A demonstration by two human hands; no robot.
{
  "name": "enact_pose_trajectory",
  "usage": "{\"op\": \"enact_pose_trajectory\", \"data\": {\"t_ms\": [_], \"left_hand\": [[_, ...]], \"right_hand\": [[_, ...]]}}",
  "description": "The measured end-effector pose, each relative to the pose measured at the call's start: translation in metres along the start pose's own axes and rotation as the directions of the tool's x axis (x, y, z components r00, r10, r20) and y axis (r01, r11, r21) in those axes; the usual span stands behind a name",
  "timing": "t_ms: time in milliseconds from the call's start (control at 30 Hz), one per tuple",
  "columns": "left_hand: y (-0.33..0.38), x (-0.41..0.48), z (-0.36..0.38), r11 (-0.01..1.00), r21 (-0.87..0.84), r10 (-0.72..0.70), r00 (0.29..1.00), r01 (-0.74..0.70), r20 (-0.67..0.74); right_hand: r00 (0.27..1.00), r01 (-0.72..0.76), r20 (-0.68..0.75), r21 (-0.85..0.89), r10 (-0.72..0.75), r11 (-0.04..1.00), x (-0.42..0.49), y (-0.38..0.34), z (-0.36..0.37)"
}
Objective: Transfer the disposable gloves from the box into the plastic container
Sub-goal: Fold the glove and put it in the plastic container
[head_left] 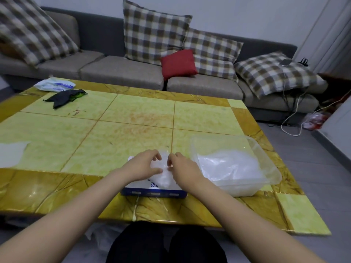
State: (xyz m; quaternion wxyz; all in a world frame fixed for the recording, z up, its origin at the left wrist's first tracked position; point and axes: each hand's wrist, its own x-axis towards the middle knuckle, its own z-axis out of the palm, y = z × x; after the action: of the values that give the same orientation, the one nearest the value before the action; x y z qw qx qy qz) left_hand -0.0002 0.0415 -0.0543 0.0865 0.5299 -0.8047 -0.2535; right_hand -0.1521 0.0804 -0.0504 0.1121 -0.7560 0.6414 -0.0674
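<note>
A blue and white glove box [153,191] lies flat near the table's front edge. Over its top, my left hand [145,165] and my right hand [182,168] both pinch a clump of thin clear disposable gloves [164,177] that sticks out of the box. Just right of the box stands a clear plastic container [273,168], and a pile of clear gloves [228,166] lies inside it.
The yellow-green tiled table [133,118] also carries a white wipes packet [55,84] and a dark cloth [64,96] at the far left, plus a white sheet [11,153] at the left edge. A grey sofa [123,71] with checked cushions stands behind.
</note>
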Motion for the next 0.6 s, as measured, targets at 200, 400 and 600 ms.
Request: {"op": "enact_pose_trajectory", "data": {"t_ms": [200,400,600], "left_hand": [[0.002,-0.004,0.014,0.994,0.105,-0.009,0.998,0.003,0.058],[0.005,-0.006,0.015,0.987,0.162,-0.013,0.998,0.003,0.062],[0.003,-0.001,0.011,0.996,0.086,-0.014,1.000,0.012,0.021]], "right_hand": [[0.999,-0.022,-0.036,0.158,0.028,0.987,0.006,-0.005,0.000],[0.993,-0.120,0.029,0.135,0.117,0.984,0.020,-0.001,0.005],[0.994,0.010,-0.105,0.192,0.011,0.981,0.006,0.000,0.010]]}}
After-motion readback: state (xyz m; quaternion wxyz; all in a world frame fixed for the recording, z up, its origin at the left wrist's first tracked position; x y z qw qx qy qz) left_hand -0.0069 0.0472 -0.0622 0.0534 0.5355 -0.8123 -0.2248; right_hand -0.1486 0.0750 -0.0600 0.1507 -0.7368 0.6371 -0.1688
